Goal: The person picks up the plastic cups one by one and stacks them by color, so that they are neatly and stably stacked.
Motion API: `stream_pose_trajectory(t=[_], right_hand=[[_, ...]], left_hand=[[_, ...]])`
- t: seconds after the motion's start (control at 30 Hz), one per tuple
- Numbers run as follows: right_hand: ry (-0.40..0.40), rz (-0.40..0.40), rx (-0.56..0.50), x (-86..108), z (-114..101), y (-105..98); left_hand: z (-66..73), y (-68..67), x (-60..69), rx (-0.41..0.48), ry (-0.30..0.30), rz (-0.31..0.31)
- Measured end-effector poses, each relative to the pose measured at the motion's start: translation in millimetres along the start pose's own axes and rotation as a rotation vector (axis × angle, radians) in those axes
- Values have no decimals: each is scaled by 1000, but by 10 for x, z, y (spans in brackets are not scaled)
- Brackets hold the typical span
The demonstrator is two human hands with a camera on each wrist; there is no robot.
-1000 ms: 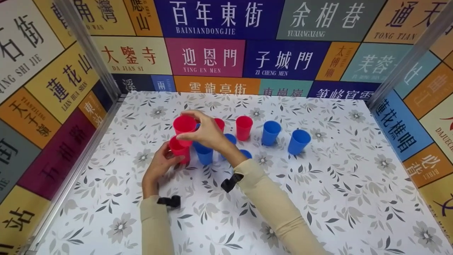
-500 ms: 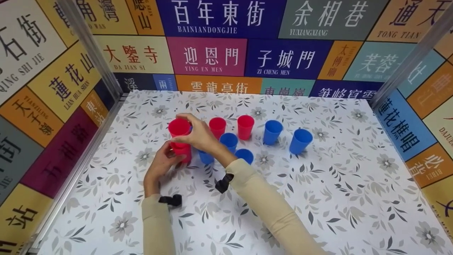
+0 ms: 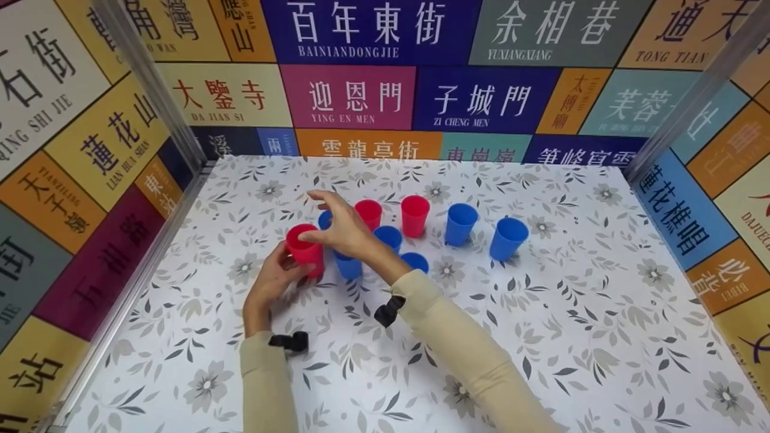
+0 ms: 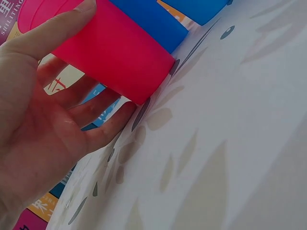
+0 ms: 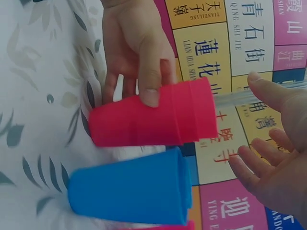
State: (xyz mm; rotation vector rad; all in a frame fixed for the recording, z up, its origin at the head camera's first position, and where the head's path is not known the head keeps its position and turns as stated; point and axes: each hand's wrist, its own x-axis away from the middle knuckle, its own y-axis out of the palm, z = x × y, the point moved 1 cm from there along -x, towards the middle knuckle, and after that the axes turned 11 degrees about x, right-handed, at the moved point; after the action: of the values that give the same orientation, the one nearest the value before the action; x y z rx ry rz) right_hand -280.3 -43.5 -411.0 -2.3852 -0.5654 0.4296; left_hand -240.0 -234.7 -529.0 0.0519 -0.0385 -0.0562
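My left hand grips a stack of nested red cups standing upright at the left of the group. In the left wrist view, the thumb of my left hand lies on the red cup wall, with fingers behind it. My right hand hovers just above and beside the stack, holding nothing. The right wrist view has my right hand with its fingers apart, off the rims of the red stack. Beside that stack stand nested blue cups, partly hidden by my right hand in the head view.
Further right stand two red cups and two blue cups. Two more blue cups are close to my right forearm. Another blue cup shows behind my right hand. Printed panels surround the floral tabletop.
The red cup my right hand held above the stack has gone down into it, and my right hand has let go. My left hand has kept its grip on the stack.
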Motion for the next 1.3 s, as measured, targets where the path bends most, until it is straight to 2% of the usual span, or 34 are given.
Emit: stream_pose_trajectory(t=[0.17, 0.37, 0.67, 0.87, 1.07, 1.3], right_hand=[[-17, 16, 25, 52, 26, -225], [-5, 47, 83, 113, 126, -476], [40, 118, 71, 145, 443, -782], [73, 155, 108, 172, 699, -955], [120, 203, 65, 211, 907, -1060], [193, 234, 24, 244, 1111, -1032]], left_hand=[[-43, -27, 25, -16, -16, 19], [-19, -51, 49, -30, -50, 29], [1, -52, 42, -36, -69, 22], [12, -28, 33, -49, -54, 14], [32, -3, 18, -60, -63, 22], [43, 5, 19, -55, -81, 14]])
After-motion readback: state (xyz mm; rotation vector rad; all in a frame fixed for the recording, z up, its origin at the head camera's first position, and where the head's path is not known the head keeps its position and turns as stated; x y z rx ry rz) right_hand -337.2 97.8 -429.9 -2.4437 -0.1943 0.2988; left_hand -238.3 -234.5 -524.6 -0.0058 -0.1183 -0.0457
